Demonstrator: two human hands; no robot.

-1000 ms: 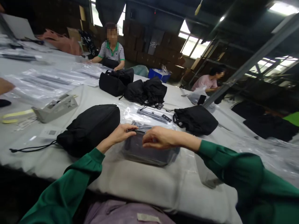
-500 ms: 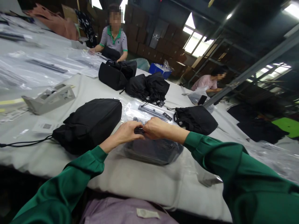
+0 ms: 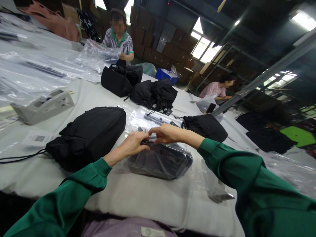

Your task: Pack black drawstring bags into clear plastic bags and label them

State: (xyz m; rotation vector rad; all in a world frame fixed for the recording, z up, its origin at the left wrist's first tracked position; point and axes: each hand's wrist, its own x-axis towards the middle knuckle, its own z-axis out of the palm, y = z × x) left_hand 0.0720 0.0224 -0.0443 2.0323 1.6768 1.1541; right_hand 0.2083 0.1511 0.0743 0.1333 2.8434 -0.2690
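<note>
In front of me lies a clear plastic bag (image 3: 181, 159) with a black bag (image 3: 158, 161) inside it. My left hand (image 3: 133, 144) pinches the plastic at its upper edge, thumb and fingers together. Just right of it, my right hand (image 3: 166, 133) is closed on the same edge with curled fingers, its index fingertip close to my left thumb. The fingertips partly hide the edge. To the left of my hands, a black drawstring bag (image 3: 96, 131) lies on its side, its cord trailing left.
Farther back sit more black bags (image 3: 153, 93) and another black drawstring bag (image 3: 206, 126). A grey tape dispenser (image 3: 46, 107) stands left; a second dispenser (image 3: 219, 196) lies near the front edge. Across the table, a person in a striped shirt (image 3: 124, 46) handles clear plastic.
My right fingers have opened a little and shifted slightly from my left hand along the bag's edge. The person opposite has lifted a sheet of clear plastic.
</note>
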